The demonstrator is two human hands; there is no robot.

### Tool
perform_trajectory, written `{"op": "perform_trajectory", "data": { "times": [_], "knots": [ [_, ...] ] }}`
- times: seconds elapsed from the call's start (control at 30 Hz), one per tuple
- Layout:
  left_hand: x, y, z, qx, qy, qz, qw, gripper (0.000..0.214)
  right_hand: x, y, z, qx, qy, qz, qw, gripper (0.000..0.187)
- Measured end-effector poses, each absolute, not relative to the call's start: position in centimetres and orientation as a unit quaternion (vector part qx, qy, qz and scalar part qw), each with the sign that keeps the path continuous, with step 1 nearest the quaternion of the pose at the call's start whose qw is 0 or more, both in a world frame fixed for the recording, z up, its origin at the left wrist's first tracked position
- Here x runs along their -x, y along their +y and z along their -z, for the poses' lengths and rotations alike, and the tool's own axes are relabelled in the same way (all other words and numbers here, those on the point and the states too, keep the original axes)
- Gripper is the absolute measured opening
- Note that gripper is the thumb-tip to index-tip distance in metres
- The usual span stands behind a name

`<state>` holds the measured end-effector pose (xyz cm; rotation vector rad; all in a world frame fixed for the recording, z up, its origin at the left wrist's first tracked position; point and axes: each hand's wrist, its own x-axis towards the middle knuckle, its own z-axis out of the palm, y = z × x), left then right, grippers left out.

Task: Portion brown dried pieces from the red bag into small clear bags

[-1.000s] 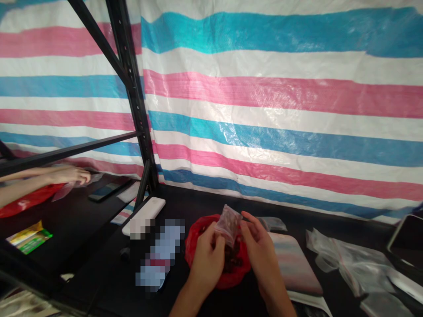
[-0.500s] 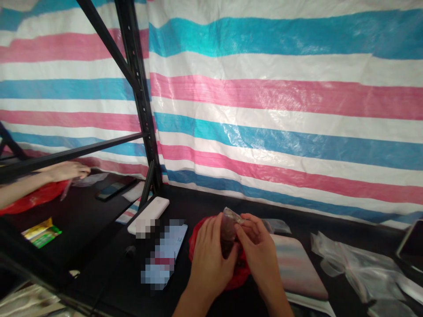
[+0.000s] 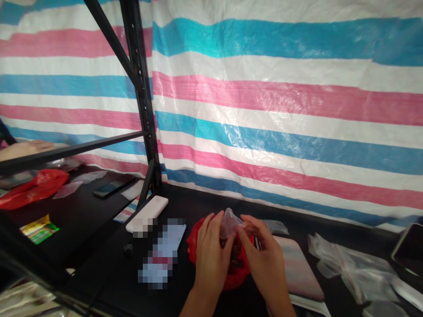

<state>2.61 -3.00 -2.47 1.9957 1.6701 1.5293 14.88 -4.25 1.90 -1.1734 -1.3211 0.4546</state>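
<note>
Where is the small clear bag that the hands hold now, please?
The small clear bag is low in the head view, slightly right of centre, held between the left hand and right hand above a red bag.

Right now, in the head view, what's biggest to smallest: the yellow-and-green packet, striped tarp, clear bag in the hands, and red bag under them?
Striped tarp
Red bag
Yellow-and-green packet and clear bag: too close to rank; fingers partly hide the latter.
</note>
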Motion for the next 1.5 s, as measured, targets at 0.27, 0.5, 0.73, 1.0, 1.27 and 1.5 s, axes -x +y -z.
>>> {"op": "perform_trajectory", "data": {
  "times": [0.27, 0.5, 0.73, 1.0, 1.27, 1.5],
  "knots": [
    [-2.1, -3.0, 3.1, -0.664, 0.537, -0.518, 0.043, 0.04, -15.1, -4.4, -3.1, 0.491, -0.621, -0.166, 0.588, 0.011],
    [-1.2, -3.5, 1.9, -0.689, 0.51, -0.514, -0.024, 0.047, -16.1, -4.0, -2.1, 0.553, -0.538, -0.169, 0.613, 0.029],
    [-0.1, -3.9, 0.7, -0.603, 0.597, -0.52, -0.095, 0.034, -24.4, -1.6, -1.2, 0.7, -0.363, -0.105, 0.606, 0.058],
    [2.1, -4.5, 2.8, -0.632, 0.657, -0.41, 0.046, 0.041, -24.5, -2.8, 0.3, 0.742, -0.501, 0.034, 0.444, 0.057],
    [2.9, -2.7, 2.7, -0.553, 0.535, -0.593, 0.237, 0.035, -17.0, -2.6, 1.3, 0.666, -0.664, 0.055, 0.336, 0.037],
    [3.7, -2.9, 3.3, -0.578, 0.557, -0.578, 0.146, 0.032, -17.6, -3.5, -1.4, 0.674, -0.598, 0.054, 0.43, 0.029]
  ]
}}
